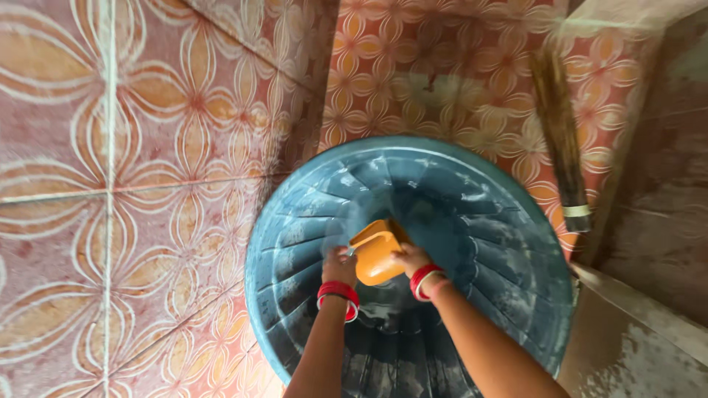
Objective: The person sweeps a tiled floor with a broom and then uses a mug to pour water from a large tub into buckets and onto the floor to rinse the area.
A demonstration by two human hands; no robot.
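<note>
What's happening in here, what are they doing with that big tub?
A person is reaching both arms into a large blue plastic tub that stands on a patterned tile floor. The left hand and right hand together grip an orange container deep inside it. Both wrists wear red bangles. A broom leans by the wall to the right.

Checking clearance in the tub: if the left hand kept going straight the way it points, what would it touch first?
Probably the blue tub's ribbed inner wall just beyond the left hand, beside the orange mug; depth is unclear.

Open room inside blue tub point(310, 243); broom point(562, 140) against wall at right.
</note>
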